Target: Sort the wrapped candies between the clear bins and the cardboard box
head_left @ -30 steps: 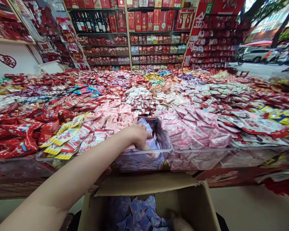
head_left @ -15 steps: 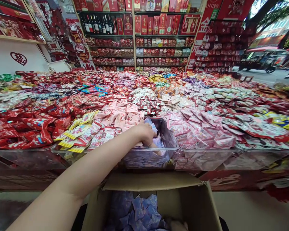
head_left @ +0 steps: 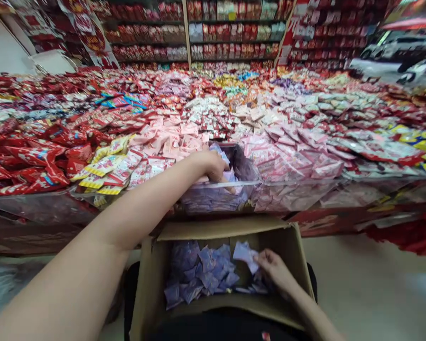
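Observation:
My left hand [head_left: 216, 166] reaches down into a clear plastic bin [head_left: 253, 175], its fingers bent around small purple packets [head_left: 220, 199] standing there. Part of that grip is hidden behind the hand itself. Below, an open cardboard box [head_left: 220, 228] holds a loose heap of similar purple packets [head_left: 209, 267]. Inside the box's right side, my right hand [head_left: 271, 265] pinches a light purple packet [head_left: 244, 255] between thumb and fingers, raised above the heap.
Pink packets [head_left: 291, 156] fill the bin to the right. Pale pink packets [head_left: 170, 139] and yellow-white ones [head_left: 108, 166] lie to the left, beside red packets [head_left: 39, 161]. Stocked shelves [head_left: 234, 33] stand behind; a street with vehicles [head_left: 404, 47] shows at far right.
The view has tilted down, showing more of the box. My right hand, mostly out of sight before, now shows in the box with a packet. My left hand stays in the bin.

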Demonstrator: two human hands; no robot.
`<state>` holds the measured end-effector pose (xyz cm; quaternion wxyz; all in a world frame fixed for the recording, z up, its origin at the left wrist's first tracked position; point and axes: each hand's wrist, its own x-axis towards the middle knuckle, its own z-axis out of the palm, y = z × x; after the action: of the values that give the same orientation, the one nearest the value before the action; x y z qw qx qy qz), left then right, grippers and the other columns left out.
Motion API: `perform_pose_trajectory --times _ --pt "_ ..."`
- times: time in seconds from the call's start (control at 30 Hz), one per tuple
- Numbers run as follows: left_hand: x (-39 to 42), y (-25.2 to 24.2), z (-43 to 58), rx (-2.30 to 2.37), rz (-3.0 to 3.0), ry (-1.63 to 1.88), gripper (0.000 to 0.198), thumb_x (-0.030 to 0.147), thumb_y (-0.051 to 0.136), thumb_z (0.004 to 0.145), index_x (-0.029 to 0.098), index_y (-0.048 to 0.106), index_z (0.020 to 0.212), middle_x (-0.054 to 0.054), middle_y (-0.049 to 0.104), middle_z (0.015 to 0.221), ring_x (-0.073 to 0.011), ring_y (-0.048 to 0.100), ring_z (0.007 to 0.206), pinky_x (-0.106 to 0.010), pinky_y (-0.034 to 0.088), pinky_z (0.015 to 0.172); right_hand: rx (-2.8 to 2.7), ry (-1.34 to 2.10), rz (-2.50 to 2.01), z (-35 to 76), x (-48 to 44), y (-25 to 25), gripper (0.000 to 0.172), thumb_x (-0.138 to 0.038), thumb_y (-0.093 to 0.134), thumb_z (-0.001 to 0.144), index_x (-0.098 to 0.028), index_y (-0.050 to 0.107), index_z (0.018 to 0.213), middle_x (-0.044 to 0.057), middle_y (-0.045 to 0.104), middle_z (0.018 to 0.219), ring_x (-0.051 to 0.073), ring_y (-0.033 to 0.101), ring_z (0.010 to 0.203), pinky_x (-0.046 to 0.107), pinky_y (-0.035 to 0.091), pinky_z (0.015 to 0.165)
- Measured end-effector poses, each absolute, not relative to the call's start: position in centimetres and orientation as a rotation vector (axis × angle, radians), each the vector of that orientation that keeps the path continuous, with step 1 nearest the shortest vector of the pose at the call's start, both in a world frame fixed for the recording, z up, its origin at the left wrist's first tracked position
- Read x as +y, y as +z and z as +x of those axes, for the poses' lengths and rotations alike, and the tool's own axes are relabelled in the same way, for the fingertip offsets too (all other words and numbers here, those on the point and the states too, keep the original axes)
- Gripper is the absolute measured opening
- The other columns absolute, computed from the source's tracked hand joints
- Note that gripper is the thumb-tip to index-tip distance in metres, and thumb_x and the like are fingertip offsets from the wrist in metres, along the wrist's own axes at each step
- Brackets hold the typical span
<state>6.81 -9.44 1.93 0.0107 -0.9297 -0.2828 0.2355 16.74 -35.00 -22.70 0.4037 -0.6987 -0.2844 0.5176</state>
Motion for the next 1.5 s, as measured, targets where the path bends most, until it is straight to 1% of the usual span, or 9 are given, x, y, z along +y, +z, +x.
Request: perform_pose_trajectory --times 0.2,0.43,0.6,0.77,0.97,1.13,1.23,1.37,1.5 --pt "-9.0 1.6 7.4 -0.918 -2.939 0.777 0.073 0.064 0.054 0.053 0.037 0.047 0.12 0.002 0.045 0.128 -0.0351 0.028 0.12 -0.049 0.006 0.1 -0.275 1.36 -1.388 16.9 -35.2 -18.8 0.033 -0.034 0.069 0.06 -0.018 0.041 0.066 -0.005 0.051 0.062 0.007 0.051 0.056 0.022 0.048 0.058" --pt "-9.0 1.8 7.3 -0.869 -2.922 0.792 0.079 0.067 0.056 0.049 0.036 0.045 0.121 -0.001 0.045 0.128 -0.0347 0.03 0.118 -0.048 0.007 0.1 -0.34 1.291 -1.364 16.8 -35.2 -20.2 0.047 -0.027 0.074 0.055 -0.018 0.044 0.09 -0.002 0.061 0.075 0.008 0.056 0.061 0.02 0.047 0.056" --pt "-8.8 1.6 7.3 -0.874 -2.929 0.784 0.08 0.069 0.055 0.048 0.037 0.045 0.121 -0.001 0.046 0.128 -0.0349 0.031 0.117 -0.048 0.007 0.1 -0.324 1.236 -1.386 16.9 -35.0 -20.0 0.028 -0.03 0.07 0.061 -0.016 0.049 0.073 -0.004 0.056 0.064 0.005 0.05 0.054 0.019 0.044 0.055" --pt "-8.7 1.4 7.3 -0.879 -2.922 0.765 0.075 0.067 0.055 0.052 0.037 0.046 0.12 0.0 0.047 0.127 -0.0342 0.029 0.118 -0.048 0.008 0.1 -0.421 1.237 -1.368 17.3 -35.6 -18.4 0.026 -0.031 0.062 0.065 -0.019 0.04 0.065 0.0 0.059 0.076 0.011 0.054 0.066 0.024 0.044 0.057" --pt "-8.9 1.6 7.1 -0.863 -2.896 0.735 0.066 0.059 0.055 0.057 0.038 0.047 0.119 0.0 0.049 0.123 -0.0336 0.031 0.118 -0.049 0.009 0.099 -1.006 1.458 -1.461 16.3 -36.8 -17.0 0.013 -0.027 0.054 0.071 -0.018 0.049 0.078 -0.002 0.054 0.063 0.01 0.048 0.058 0.023 0.038 0.056" --pt "-8.9 1.7 6.9 -0.883 -2.926 0.716 0.065 0.055 0.059 0.054 0.038 0.05 0.116 -0.002 0.049 0.124 -0.0346 0.031 0.118 -0.051 0.01 0.099 -0.887 1.78 -1.352 13.5 -37.2 -16.3 0.03 -0.027 0.067 0.058 -0.019 0.047 0.079 -0.002 0.057 0.075 0.011 0.051 0.067 0.023 0.039 0.063" --pt "-9.0 1.8 6.8 -0.883 -2.931 0.691 0.066 0.056 0.059 0.053 0.039 0.05 0.115 -0.002 0.048 0.125 -0.0344 0.032 0.118 -0.052 0.01 0.099 -0.693 1.821 -1.272 12.4 -37.1 -16.7 0.04 -0.028 0.071 0.054 -0.02 0.04 0.079 -0.003 0.057 0.072 0.009 0.05 0.061 0.023 0.038 0.06" --pt "-9.1 1.8 6.7 -0.868 -2.912 0.688 0.068 0.055 0.06 0.053 0.036 0.05 0.117 -0.005 0.048 0.125 -0.0351 0.033 0.117 -0.052 0.01 0.099 -0.7 1.759 -1.261 12.3 -37.0 -17.3 0.046 -0.03 0.07 0.055 -0.022 0.036 0.086 -0.006 0.051 0.064 0.008 0.045 0.056 0.02 0.033 0.055" --pt "-9.1 1.8 6.7 -0.863 -2.887 0.688 0.066 0.053 0.06 0.054 0.038 0.05 0.117 -0.005 0.049 0.124 -0.034 0.035 0.116 -0.052 0.011 0.099 -0.954 1.828 -1.273 12.8 -37.2 -16.5 0.046 -0.035 0.063 0.066 -0.022 0.039 0.103 -0.002 0.052 0.078 0.009 0.048 0.065 0.021 0.035 0.061"
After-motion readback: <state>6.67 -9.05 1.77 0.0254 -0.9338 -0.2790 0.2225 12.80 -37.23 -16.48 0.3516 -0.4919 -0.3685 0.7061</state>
